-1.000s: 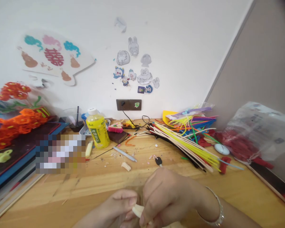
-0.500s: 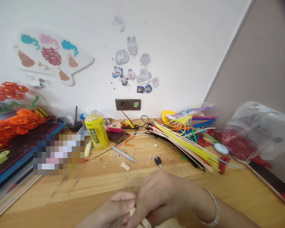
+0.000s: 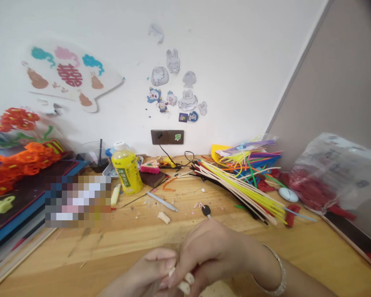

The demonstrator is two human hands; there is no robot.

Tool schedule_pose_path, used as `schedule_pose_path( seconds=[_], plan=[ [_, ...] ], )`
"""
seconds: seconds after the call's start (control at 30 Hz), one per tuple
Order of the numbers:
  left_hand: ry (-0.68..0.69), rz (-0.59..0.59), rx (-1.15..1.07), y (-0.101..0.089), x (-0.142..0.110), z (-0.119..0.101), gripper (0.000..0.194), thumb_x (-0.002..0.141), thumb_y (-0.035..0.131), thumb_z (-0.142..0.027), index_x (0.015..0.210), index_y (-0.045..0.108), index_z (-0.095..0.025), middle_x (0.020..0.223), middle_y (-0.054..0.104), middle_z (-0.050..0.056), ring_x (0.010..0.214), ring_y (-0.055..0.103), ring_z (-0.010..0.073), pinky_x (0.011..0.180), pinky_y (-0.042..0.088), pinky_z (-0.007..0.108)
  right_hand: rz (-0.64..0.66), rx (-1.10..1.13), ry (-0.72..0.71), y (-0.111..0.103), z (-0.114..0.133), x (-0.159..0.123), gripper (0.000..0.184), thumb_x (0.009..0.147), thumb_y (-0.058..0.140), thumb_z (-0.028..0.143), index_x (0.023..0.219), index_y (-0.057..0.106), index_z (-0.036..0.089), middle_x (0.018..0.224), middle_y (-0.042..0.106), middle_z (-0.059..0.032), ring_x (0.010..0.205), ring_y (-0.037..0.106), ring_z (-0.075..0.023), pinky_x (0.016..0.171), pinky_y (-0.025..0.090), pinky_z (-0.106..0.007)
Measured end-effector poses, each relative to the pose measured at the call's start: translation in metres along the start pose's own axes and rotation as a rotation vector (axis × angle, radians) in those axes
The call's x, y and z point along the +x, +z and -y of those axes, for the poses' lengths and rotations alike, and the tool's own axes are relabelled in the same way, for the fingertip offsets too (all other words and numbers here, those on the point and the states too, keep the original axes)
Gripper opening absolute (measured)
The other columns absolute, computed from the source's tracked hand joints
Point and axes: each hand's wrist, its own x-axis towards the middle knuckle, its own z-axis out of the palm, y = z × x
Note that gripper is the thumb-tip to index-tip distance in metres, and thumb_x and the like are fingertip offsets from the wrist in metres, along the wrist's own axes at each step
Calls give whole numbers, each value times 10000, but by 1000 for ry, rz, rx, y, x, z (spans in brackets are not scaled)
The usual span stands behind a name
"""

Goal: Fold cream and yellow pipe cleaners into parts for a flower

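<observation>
At the bottom centre of the head view, my left hand [image 3: 153, 270] pinches one end of a cream pipe-cleaner piece [image 3: 185, 284] between thumb and finger. My right hand [image 3: 214, 255], with a beaded bracelet [image 3: 278, 270] at the wrist, closes over the same piece from the right. Its folded, fuzzy ends poke out between the fingers; the rest is hidden by them. Below my right hand lies another cream patch [image 3: 218, 289], cut by the frame edge. A short cream bent piece [image 3: 164, 218] rests on the wooden table [image 3: 117, 247], beyond my left hand.
A bundle of cream, yellow and black pipe cleaners [image 3: 241, 187] lies at the right. Close by are a black-headed key [image 3: 206, 211], a grey-blue pen [image 3: 163, 201] and a yellow drink bottle [image 3: 126, 171]. Orange fuzzy flowers [image 3: 34, 159] stand left; a plastic bag [image 3: 330, 177] sits right.
My right fingers have shifted slightly around the cream piece, and its folded ends show more between them. My left hand keeps its pinch. The view has moved a little.
</observation>
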Motion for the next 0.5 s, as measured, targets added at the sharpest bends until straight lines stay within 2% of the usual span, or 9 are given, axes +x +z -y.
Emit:
schedule_pose_path(
  seconds=[0.13,0.37,0.5],
  plan=[
    [0,112,-131,-1,3,-1,275,667,681,-358,531,546,-161,366,335,-91,306,213,34,323,101,191,-147,1,-35,-1,-3,-1,401,906,390,386,756,633,104,680,665,-49,630,593,-69,627,444,-125],
    [-7,111,-131,2,3,-2,281,676,670,-314,495,512,-167,353,318,-94,283,236,34,305,105,187,-94,-50,-72,0,-4,-2,398,926,341,375,785,617,125,688,654,-42,655,592,-75,645,445,-135],
    [-11,110,-128,1,3,-2,299,680,671,-342,497,514,-165,353,318,-93,280,234,34,304,105,187,-110,-106,-75,0,1,-1,388,934,328,358,773,612,146,678,656,-38,649,599,-86,633,443,-140]
  ],
)
